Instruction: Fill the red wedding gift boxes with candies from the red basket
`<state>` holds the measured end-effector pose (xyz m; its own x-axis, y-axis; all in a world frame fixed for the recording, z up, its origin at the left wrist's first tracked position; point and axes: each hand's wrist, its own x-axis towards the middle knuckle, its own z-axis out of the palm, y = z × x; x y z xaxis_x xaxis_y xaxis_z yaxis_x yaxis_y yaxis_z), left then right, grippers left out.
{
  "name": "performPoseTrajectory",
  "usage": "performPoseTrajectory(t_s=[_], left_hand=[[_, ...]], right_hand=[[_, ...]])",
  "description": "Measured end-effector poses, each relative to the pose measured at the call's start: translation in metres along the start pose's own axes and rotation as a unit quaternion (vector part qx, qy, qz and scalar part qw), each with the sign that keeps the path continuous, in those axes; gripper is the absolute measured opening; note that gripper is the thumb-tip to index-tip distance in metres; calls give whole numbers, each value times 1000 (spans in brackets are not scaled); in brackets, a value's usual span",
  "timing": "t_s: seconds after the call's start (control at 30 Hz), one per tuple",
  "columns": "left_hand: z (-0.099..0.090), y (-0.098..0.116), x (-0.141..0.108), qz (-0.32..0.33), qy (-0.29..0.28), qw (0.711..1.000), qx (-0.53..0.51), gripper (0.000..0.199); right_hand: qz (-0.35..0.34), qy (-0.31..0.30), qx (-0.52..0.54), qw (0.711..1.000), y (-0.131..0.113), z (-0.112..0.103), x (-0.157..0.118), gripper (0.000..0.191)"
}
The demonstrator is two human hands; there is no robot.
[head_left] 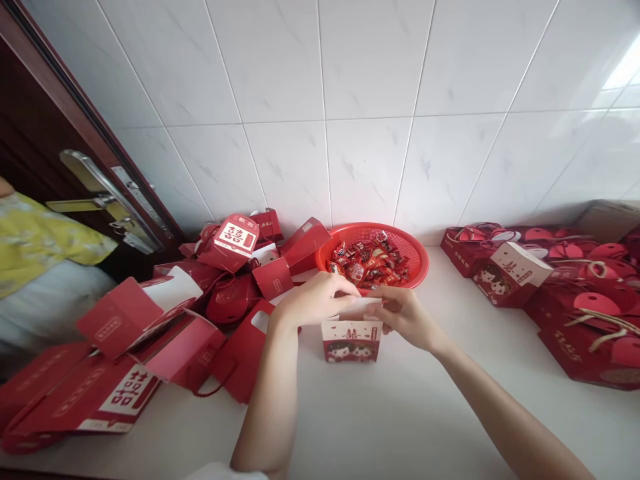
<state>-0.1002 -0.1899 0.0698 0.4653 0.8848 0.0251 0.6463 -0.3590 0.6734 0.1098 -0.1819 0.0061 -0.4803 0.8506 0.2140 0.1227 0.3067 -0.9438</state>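
A small red and white candy box (351,342), printed with two cartoon faces and a red double-happiness sign, stands upright on the white counter in front of me. Its top is open. My left hand (320,297) is bent over the upper left edge, fingers curled onto the box's rim. At the upper right edge, my right hand (403,317) grips the side between thumb and fingers. The inside of the box is mostly hidden from this angle. Just behind it sits a red plastic basket (423,263) with wrapped candies (373,263) in it.
Opened red boxes (185,353) lie piled on the left. Several red boxes with rope handles (595,333) stand at the right, beside another cartoon-printed box (510,273). A tiled wall (370,153) closes the back. A person in a yellow top (45,240) is near the door (40,127).
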Motion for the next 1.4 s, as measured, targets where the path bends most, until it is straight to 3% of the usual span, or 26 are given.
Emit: performPoseTrajectory(t_s=[0.1,0.27,0.37,0.5,0.57,0.77,0.83,0.9,1.0,1.07,1.13,1.27,1.4], left_hand=[[1,-4,7,-22,-52,998,10,30],[2,-4,15,-16,-59,997,-42,30],[5,-9,22,-25,-76,996,-49,25],[10,-23,34,-22,-101,989,-103,20],[11,-29,38,-32,-104,986,-124,21],[9,-30,36,-22,-126,983,-129,29],[8,-28,33,-17,-129,982,-136,34],[7,-29,31,-17,-121,981,-153,39],[5,-34,32,-21,-77,979,-187,46],[3,-40,37,-27,-46,980,-193,50],[2,-46,47,-41,-37,983,-175,47],[4,-55,79,-95,-66,990,-86,30],[16,-59,116,-107,-137,984,37,10]], right_hand=[[-24,-4,-14,1000,7,-1,-5,29],[-58,58,-79,994,12,-7,-6,26],[-54,37,-107,992,13,-11,-4,33],[-28,2,-61,998,14,-22,3,45],[-26,28,-42,998,15,-36,12,46],[-4,194,-82,978,30,-87,62,35],[52,170,-193,965,35,-94,80,31],[116,86,-322,936,40,-94,96,32],[177,-35,-401,898,48,-84,112,61],[203,-86,-412,884,53,-77,118,84],[221,-121,-424,870,58,-72,121,91],[211,-141,-421,871,65,-70,122,73],[173,-105,-372,906,70,-72,122,37]])
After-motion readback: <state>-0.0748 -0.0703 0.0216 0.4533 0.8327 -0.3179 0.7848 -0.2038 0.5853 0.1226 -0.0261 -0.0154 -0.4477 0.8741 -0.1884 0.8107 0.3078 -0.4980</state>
